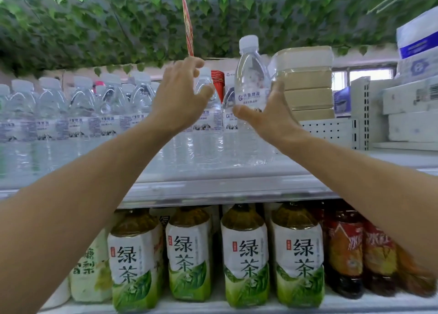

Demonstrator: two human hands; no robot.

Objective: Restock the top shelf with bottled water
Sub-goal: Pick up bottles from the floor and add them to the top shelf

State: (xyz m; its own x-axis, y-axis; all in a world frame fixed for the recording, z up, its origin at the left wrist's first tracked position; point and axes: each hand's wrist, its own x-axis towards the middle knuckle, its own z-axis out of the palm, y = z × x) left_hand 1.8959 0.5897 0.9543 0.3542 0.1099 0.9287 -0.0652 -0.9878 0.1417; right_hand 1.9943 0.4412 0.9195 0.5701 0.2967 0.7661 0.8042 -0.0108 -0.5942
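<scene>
- Our right hand [270,117] holds a water bottle [251,81] above the top shelf [213,186].
- Our left hand [180,96], fingers spread wide, reaches among the shelf's bottles [71,114].

We see clear, glossy plastic in the water bottle [251,86] with its matt white cap, and in the rows [71,114] along the top shelf [213,186], whose front edge looks like smooth painted metal. Below, the green tea bottles [244,254] wear shiny printed film labels.
</scene>
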